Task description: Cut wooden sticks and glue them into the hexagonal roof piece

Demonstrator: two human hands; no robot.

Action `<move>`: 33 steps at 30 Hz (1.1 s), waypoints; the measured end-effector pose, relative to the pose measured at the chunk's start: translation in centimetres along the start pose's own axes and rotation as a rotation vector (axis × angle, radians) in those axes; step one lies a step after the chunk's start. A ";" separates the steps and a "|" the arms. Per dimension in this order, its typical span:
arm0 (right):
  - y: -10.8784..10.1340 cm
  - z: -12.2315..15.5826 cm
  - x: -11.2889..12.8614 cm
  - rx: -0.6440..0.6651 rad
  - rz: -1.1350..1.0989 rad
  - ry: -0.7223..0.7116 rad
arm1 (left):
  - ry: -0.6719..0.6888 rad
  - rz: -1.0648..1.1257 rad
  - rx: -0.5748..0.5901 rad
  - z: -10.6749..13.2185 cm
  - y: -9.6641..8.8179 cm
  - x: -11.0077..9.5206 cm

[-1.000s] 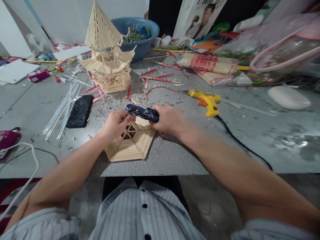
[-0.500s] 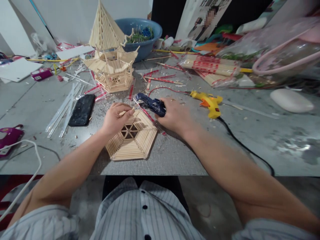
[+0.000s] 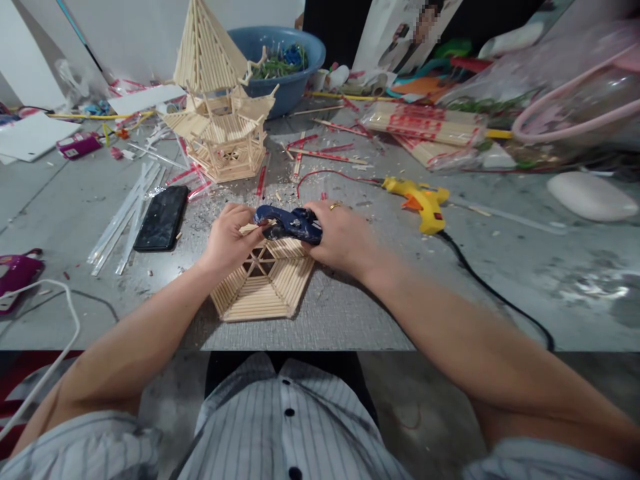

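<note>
My right hand (image 3: pixel 340 233) is wrapped round dark blue hand cutters (image 3: pixel 295 225), whose head points left. At that head, my left hand (image 3: pixel 230 233) pinches a thin wooden stick, mostly hidden by the fingers. Below both hands lies a flat hexagonal panel of wooden sticks (image 3: pixel 257 301), with an open spoked centre. The hands and the cutters cover its far edge.
A stick-built pagoda model (image 3: pixel 225 127) stands behind, before a blue basin (image 3: pixel 295 87). At left are a phone (image 3: pixel 161 219) and clear glue sticks (image 3: pixel 123 213). A yellow glue gun (image 3: pixel 420 203) with a black cord lies right. Bundled sticks (image 3: pixel 425 123) lie farther back.
My right hand has brought the cutters left, so their head now meets the fingertips of my left hand. The left hand stays nearly in place, and the panel has not moved.
</note>
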State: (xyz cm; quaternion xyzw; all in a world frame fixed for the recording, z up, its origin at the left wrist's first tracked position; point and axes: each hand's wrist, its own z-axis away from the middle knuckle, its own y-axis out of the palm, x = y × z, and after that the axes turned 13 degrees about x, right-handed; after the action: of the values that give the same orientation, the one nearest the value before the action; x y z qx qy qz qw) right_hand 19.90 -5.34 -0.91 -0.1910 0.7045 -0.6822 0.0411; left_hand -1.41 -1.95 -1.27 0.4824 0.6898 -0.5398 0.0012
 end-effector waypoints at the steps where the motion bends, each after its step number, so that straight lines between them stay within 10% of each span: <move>1: 0.0 0.0 0.0 0.003 0.004 0.003 | 0.002 0.004 -0.001 0.0 0.0 -0.1; 33: 0.2 0.0 0.0 0.043 0.032 0.016 | -0.044 0.013 0.014 0.0 -0.2 -0.9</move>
State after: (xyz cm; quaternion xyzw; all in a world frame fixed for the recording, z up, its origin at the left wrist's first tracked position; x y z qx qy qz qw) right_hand 19.87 -5.37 -1.08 -0.1731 0.6931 -0.6979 0.0503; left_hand -1.07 -2.56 -0.69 0.4749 0.6828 -0.5550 0.0166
